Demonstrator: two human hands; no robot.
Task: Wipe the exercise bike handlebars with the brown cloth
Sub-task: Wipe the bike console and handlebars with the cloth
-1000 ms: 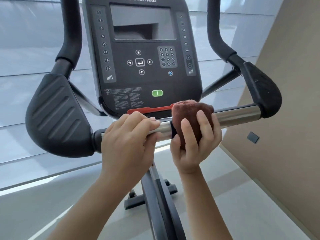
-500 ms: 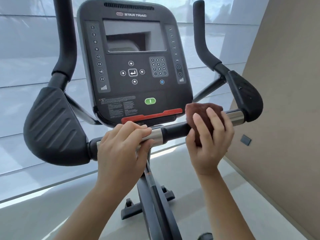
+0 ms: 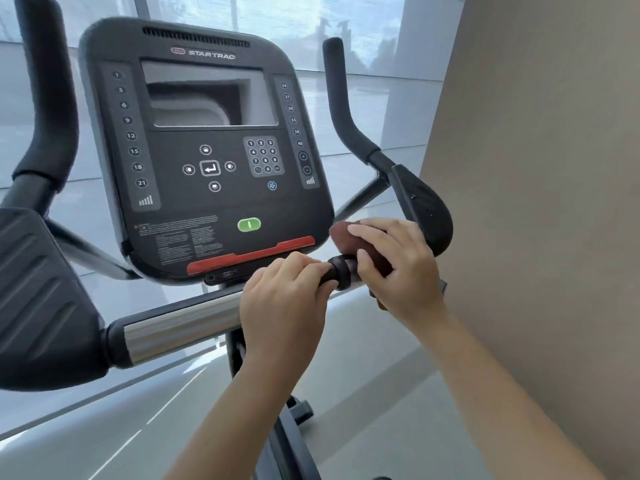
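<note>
The exercise bike's handlebar (image 3: 180,329) is a horizontal bar, chrome on the left and black at the middle collar. My left hand (image 3: 282,306) grips the bar near its centre. My right hand (image 3: 403,268) presses the bunched brown cloth (image 3: 372,256) around the right end of the bar, next to the right black elbow pad (image 3: 427,209). The cloth covers the chrome there and is mostly hidden under my fingers.
The black console (image 3: 207,150) with its screen and keypad stands just behind the bar. A large left elbow pad (image 3: 38,299) and two upright black grips (image 3: 341,109) flank it. A beige wall (image 3: 540,168) is close on the right; windows lie behind.
My right hand has slid the cloth along the bar from near the centre out to the right end. My left hand has shifted right along the bar. The view has tilted up and left.
</note>
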